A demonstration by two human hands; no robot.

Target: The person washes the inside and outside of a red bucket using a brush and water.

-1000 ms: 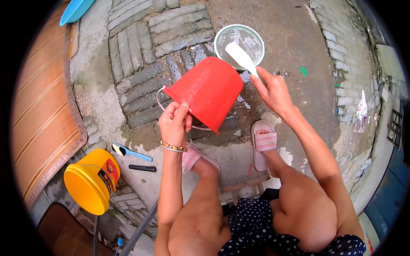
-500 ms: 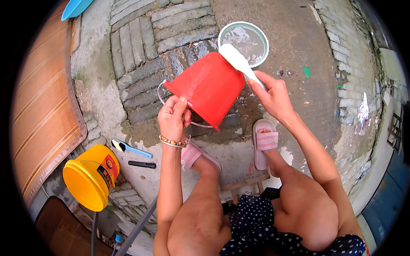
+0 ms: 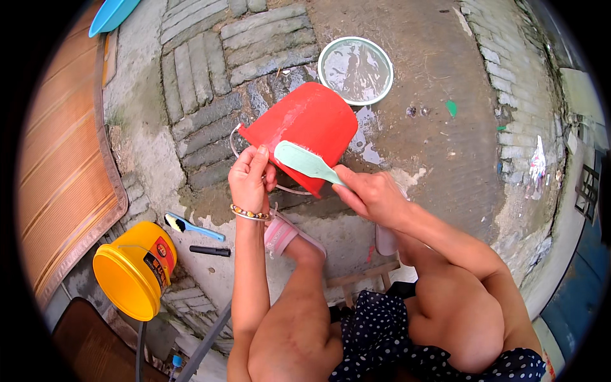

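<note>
A wet red bucket (image 3: 312,118) is tilted on its side in front of me, its rim toward my lower left and a pale wire handle hanging from it. My left hand (image 3: 251,175) pinches the bucket's rim, thumb on the outer wall. My right hand (image 3: 375,198) grips the handle of a pale green scrubbing brush (image 3: 302,159). The brush head lies against the bucket's side close to the rim, bristles facing the red wall. Just beyond the bucket's base stands a round basin (image 3: 356,70) of water.
At the left a yellow bucket (image 3: 130,270) lies tipped, near a blue-handled brush (image 3: 194,227) and a black cylindrical object (image 3: 210,251). A brown striped mat (image 3: 73,159) borders the left side. A blue basin (image 3: 111,16) is at the far left. Wet brick and concrete paving (image 3: 433,70) surrounds me.
My right hand has drawn the brush from the bucket's base down and left toward its rim. The brush's back now faces me more. The left hand keeps its hold.
</note>
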